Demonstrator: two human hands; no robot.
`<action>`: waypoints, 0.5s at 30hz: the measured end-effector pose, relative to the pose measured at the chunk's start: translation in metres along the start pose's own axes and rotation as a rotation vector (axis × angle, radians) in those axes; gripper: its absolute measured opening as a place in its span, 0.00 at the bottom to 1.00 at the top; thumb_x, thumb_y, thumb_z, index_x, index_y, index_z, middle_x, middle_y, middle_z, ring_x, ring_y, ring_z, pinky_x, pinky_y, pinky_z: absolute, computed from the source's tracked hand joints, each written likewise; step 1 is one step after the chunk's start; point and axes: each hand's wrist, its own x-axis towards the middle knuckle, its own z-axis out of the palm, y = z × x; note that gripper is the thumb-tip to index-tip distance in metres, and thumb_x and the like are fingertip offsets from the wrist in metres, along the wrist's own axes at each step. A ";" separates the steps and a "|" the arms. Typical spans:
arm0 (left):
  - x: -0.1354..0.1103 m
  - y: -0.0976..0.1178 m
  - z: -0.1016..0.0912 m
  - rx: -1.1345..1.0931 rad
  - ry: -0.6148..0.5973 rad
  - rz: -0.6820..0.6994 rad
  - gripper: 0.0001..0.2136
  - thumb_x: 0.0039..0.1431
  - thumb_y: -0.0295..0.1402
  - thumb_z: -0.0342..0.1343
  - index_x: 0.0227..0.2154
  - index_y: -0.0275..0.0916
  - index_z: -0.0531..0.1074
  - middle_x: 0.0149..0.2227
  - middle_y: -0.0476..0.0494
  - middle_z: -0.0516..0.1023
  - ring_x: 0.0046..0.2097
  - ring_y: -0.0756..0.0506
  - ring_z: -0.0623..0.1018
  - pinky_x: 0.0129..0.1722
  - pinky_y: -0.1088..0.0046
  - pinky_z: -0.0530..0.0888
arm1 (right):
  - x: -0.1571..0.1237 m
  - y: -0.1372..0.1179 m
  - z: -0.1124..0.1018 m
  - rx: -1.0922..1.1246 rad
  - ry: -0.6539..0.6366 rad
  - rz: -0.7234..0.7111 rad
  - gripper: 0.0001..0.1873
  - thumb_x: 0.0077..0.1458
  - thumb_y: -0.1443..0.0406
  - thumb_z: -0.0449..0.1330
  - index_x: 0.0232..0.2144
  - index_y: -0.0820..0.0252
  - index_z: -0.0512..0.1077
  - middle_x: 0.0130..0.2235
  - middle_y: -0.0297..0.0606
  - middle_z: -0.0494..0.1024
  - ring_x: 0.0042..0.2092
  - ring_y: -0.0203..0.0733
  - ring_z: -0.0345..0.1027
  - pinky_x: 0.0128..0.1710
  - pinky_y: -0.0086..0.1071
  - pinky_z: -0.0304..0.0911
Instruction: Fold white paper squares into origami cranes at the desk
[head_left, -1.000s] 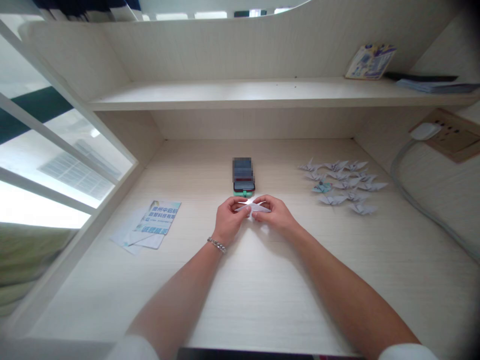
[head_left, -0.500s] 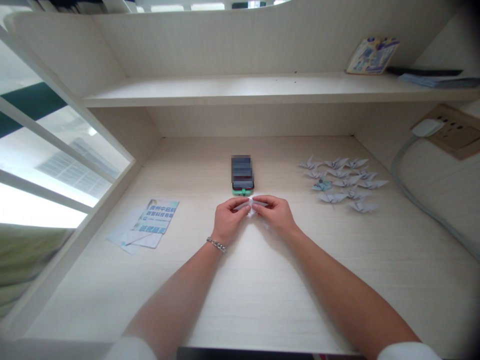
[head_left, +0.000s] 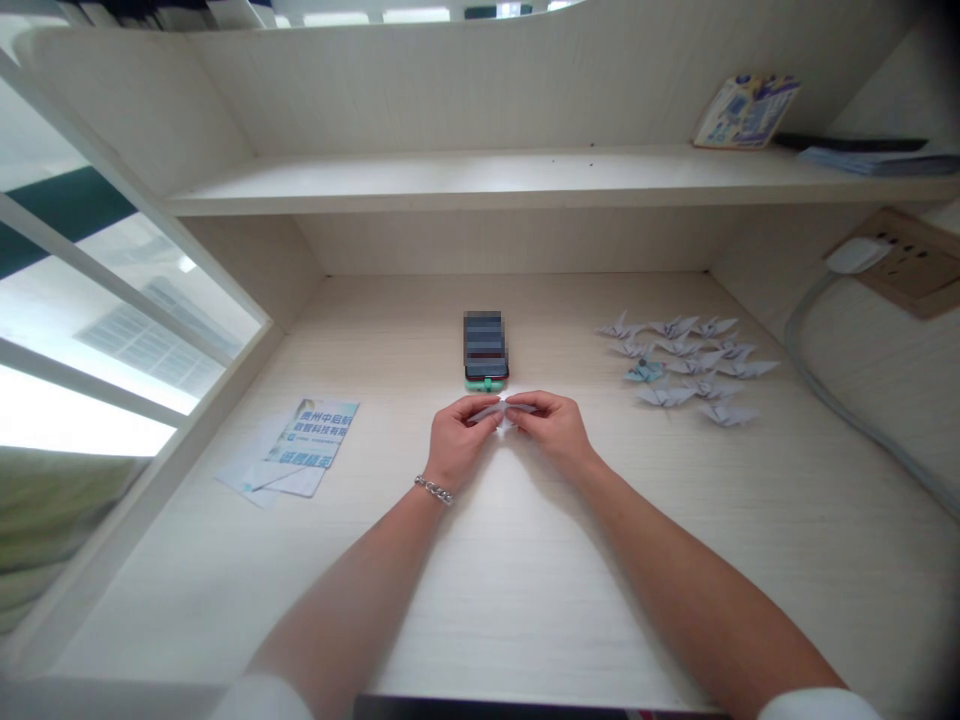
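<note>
Pinching a small folded paper [head_left: 501,410] mid-frame, both hands.
Left hand [head_left: 456,443] and right hand [head_left: 555,432] fingers clamped on it, just below the phone [head_left: 484,347].

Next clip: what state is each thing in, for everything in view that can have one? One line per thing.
paper piece: folded, pinched between both hands
left hand: closed on the paper piece
right hand: closed on the paper piece
phone: on the desk, screen toward the camera
paper cranes: finished, clustered on the desk, untouched
leaflets: lying flat, overlapping
booklet: leaning on the shelf's back wall
plug: seated in the socket
</note>
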 end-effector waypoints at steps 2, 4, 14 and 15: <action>0.000 0.000 0.000 0.020 0.000 0.001 0.11 0.45 0.33 0.60 0.34 0.36 0.76 0.36 0.40 0.78 0.38 0.45 0.76 0.40 0.70 0.73 | 0.000 0.001 0.000 0.001 0.002 0.000 0.14 0.38 0.61 0.65 0.30 0.61 0.77 0.27 0.39 0.78 0.25 0.36 0.68 0.25 0.30 0.64; 0.000 0.000 0.000 0.031 0.000 0.001 0.11 0.45 0.33 0.60 0.34 0.36 0.76 0.36 0.40 0.78 0.38 0.45 0.76 0.40 0.70 0.72 | 0.001 0.001 0.000 -0.003 0.005 -0.002 0.14 0.38 0.61 0.66 0.30 0.61 0.77 0.26 0.38 0.78 0.24 0.36 0.67 0.24 0.30 0.64; -0.001 0.002 -0.002 0.057 -0.039 -0.005 0.09 0.46 0.34 0.59 0.31 0.36 0.76 0.34 0.41 0.78 0.37 0.45 0.76 0.39 0.70 0.72 | 0.001 -0.002 -0.003 0.004 -0.078 0.027 0.15 0.38 0.60 0.65 0.30 0.63 0.76 0.31 0.41 0.78 0.29 0.39 0.69 0.29 0.31 0.66; -0.001 0.002 -0.002 0.070 -0.046 -0.006 0.09 0.47 0.34 0.58 0.31 0.36 0.76 0.34 0.41 0.78 0.37 0.45 0.76 0.39 0.70 0.72 | 0.001 -0.003 -0.003 0.003 -0.097 0.040 0.16 0.38 0.60 0.65 0.31 0.63 0.75 0.32 0.41 0.78 0.31 0.40 0.70 0.30 0.32 0.67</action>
